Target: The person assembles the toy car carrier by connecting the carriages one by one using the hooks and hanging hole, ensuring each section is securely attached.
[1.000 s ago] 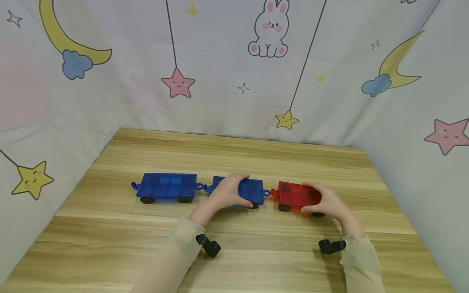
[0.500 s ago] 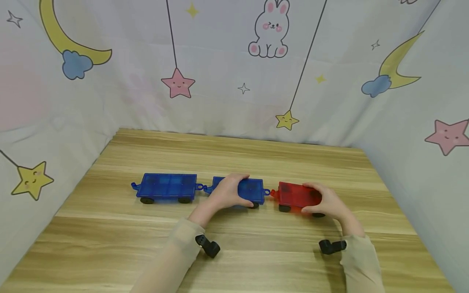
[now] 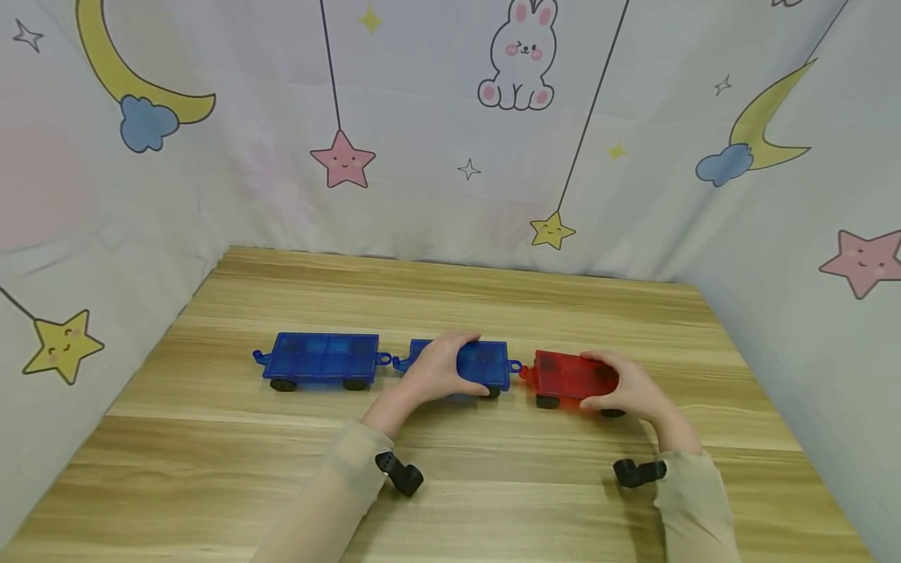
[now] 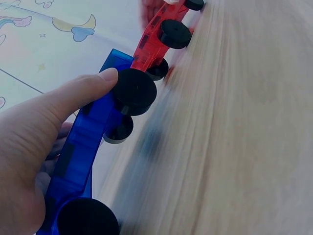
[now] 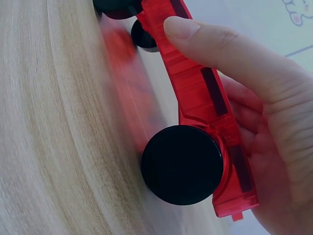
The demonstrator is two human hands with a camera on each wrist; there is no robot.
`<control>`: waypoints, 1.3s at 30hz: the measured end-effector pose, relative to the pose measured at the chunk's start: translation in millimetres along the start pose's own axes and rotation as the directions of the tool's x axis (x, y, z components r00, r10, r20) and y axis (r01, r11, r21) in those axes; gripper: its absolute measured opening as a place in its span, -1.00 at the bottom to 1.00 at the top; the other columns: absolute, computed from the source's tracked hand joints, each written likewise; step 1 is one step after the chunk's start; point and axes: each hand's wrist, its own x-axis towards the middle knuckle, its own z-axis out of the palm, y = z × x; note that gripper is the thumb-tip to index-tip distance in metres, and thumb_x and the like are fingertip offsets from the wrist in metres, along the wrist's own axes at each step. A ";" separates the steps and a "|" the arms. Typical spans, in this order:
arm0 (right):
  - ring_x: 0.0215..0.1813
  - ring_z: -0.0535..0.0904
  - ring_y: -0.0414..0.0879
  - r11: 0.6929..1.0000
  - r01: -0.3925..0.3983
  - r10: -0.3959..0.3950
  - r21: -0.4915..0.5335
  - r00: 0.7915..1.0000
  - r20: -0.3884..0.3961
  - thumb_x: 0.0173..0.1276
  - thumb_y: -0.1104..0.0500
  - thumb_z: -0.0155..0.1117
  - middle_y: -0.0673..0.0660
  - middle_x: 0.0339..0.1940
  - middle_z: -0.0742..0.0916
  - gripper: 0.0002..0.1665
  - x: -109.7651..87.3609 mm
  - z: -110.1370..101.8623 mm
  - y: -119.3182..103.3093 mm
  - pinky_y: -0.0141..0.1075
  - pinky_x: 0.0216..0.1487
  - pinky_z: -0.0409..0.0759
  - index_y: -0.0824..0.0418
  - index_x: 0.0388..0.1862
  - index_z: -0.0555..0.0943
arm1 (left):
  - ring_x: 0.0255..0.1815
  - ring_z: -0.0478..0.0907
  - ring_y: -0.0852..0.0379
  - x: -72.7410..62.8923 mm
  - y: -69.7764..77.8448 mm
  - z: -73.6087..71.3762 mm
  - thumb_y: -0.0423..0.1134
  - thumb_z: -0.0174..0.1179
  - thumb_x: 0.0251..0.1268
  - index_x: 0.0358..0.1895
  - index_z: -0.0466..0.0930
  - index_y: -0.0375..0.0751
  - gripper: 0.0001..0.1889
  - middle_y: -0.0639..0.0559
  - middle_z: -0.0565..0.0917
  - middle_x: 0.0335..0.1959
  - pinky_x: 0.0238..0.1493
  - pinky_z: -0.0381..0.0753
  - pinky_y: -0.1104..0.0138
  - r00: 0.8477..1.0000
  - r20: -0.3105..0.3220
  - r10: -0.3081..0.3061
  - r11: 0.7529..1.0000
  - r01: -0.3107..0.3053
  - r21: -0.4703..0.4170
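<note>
Three see-through toy train cars with black wheels stand in a row. My left hand grips the middle blue car across its sides, thumb on the near side by a wheel, as the left wrist view shows. Its ring lies at the red car's hook; whether they are linked I cannot tell. My right hand holds the right end of the red car, its thumb along the side in the right wrist view. Part of each held car is covered by the hand.
Left of the held cars stands a longer blue car, its ring close to the middle car's hook. All are on a wood-grain table. A printed cloth hangs behind and at both sides.
The middle blue car has shifted very slightly right and up in the head view, its ring a little nearer the red hook. The right hand and the red car hardly move.
</note>
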 end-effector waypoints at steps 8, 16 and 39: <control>0.21 0.49 0.27 1.000 0.019 -0.019 0.005 1.000 0.008 -0.02 0.02 0.63 0.38 0.30 0.53 -0.01 1.3 0.3 -4.0 0.13 0.15 0.49 0.31 0.37 0.42 | 0.44 0.33 -0.13 -0.1 0.1 1.4 0.07 0.54 -0.09 0.43 0.34 -0.21 -0.04 -0.13 0.43 0.39 0.42 0.33 -0.03 1.000 -0.002 -0.005 1.000 0.005 0.002; 0.18 0.51 0.24 1.000 0.026 -0.026 -0.002 1.000 0.007 -0.01 0.04 0.63 0.38 0.27 0.55 -0.03 2.6 0.4 -5.2 0.10 0.12 0.51 0.30 0.36 0.43 | 0.44 0.33 -0.12 -0.3 -0.4 2.2 0.09 0.54 -0.09 0.42 0.34 -0.19 -0.04 -0.12 0.42 0.40 0.42 0.33 -0.03 1.000 -0.004 -0.007 1.000 0.007 0.011; 0.20 0.50 0.25 0.999 0.037 -0.037 0.001 0.999 -0.003 -0.03 0.04 0.63 0.36 0.28 0.55 -0.03 3.4 2.1 -5.7 0.10 0.13 0.51 0.31 0.35 0.44 | 0.46 0.30 -0.12 0.9 0.5 3.3 0.11 0.52 -0.08 0.44 0.32 -0.18 -0.03 -0.11 0.41 0.41 0.43 0.31 -0.04 1.000 0.007 -0.013 1.000 0.013 0.009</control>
